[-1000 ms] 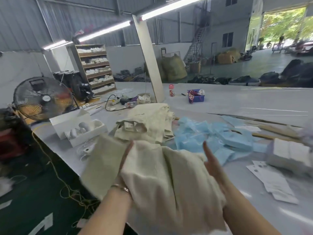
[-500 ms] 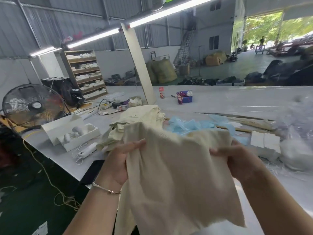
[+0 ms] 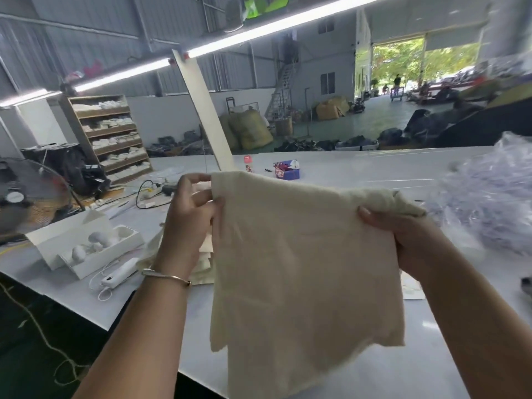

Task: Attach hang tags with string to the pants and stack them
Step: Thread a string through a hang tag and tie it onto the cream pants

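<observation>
Both hands up: the left hand (image 3: 192, 210) pinches one top corner of the cream pants (image 3: 302, 263), the right hand (image 3: 403, 240) grips the other, cloth hanging above the table (image 3: 449, 349).

Cloth between my hands (image 3: 302, 254): plain cream, no pattern. Bangle on my left wrist (image 3: 165, 276): silver. Table (image 3: 374, 168) under my hands: white. Open box left of my left hand (image 3: 86, 246): white. Crumpled film beyond my right hand (image 3: 489, 197): clear with a lilac tint. Small box beyond the cloth (image 3: 288, 171): purple with red-patterned side. Floor left of my left arm (image 3: 43, 341): dark green.
</observation>
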`<move>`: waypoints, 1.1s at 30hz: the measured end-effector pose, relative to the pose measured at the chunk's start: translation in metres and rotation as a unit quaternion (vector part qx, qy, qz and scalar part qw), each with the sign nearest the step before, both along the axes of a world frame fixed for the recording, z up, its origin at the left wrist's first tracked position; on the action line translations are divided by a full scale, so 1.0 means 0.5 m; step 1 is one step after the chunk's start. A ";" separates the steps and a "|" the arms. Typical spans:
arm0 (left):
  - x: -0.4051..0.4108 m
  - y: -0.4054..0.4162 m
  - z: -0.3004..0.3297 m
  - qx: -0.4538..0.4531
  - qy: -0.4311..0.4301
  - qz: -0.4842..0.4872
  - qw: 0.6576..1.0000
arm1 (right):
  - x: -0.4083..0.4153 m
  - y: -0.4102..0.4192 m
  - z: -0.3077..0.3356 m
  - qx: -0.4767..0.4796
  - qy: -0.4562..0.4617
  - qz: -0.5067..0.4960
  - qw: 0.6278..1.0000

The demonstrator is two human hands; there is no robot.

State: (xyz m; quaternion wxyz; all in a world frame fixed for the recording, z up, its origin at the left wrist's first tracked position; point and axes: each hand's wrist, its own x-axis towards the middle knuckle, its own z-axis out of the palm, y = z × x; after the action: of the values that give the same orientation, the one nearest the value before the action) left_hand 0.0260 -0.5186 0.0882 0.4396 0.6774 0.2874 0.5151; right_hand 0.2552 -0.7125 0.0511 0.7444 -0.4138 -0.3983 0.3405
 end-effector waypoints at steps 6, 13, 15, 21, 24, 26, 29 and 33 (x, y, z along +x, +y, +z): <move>0.063 -0.076 0.051 0.334 0.314 -0.050 0.887 | -0.001 -0.023 0.048 -0.045 -0.035 -0.015 0.998; 0.259 -0.180 0.012 0.274 0.435 -0.270 0.814 | 0.097 -0.130 0.037 -0.081 -0.041 -0.076 0.993; 0.305 -0.197 0.003 0.215 0.412 -0.335 0.820 | 0.144 -0.180 0.018 -0.116 -0.027 -0.081 0.990; 0.440 -0.276 0.003 0.006 0.293 -0.469 0.833 | 0.257 -0.320 -0.038 -0.298 -0.077 -0.353 0.883; 0.497 -0.322 0.022 -0.065 0.238 -0.516 0.820 | 0.251 -0.329 -0.053 -0.213 -0.135 -0.536 0.806; 0.517 -0.339 0.039 -0.090 0.182 -0.529 0.824 | 0.222 -0.315 -0.050 -0.155 -0.186 -0.556 0.795; 0.511 -0.330 0.064 -0.144 0.055 -0.554 0.818 | 0.181 -0.283 -0.026 -0.114 -0.249 -0.544 0.794; 0.453 -0.232 0.066 -0.169 -0.091 -0.539 0.820 | 0.138 -0.207 0.000 -0.124 -0.363 -0.530 0.757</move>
State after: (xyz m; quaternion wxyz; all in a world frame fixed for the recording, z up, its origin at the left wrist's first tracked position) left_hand 0.2525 -0.6346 0.1210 0.7789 0.5890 -0.0822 0.1989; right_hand 0.3243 -0.8158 0.0512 0.5479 -0.7400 -0.3096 -0.2375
